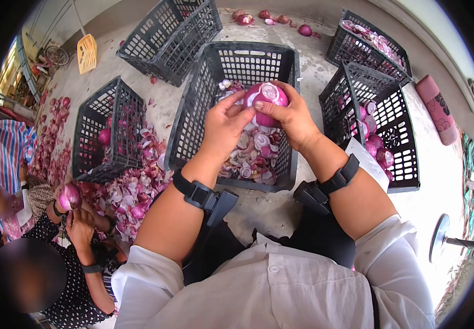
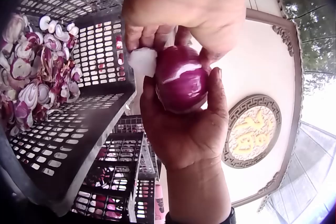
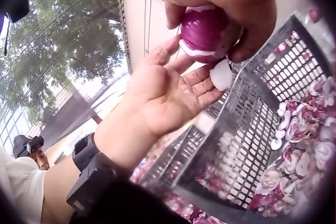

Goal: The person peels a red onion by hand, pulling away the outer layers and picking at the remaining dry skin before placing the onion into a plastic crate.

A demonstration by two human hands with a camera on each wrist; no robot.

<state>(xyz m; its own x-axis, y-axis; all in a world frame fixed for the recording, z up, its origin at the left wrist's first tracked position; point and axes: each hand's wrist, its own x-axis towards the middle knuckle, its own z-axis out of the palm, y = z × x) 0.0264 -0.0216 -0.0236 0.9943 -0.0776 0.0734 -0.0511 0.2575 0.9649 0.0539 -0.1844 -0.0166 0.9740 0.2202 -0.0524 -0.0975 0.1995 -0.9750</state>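
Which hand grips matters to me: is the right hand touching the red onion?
Touching. Left wrist view: the right hand cups the red onion, with no gap between them.

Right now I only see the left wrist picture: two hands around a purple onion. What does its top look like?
Observer: In the head view the onion shows pale rings at its top. The right hand grips it and the left hand touches it.
Operator: Where are the other onions?
Observer: The crate on the right holds whole purple onions.
Operator: Anyone else there?
Observer: Yes, a person at lower left holds another onion.
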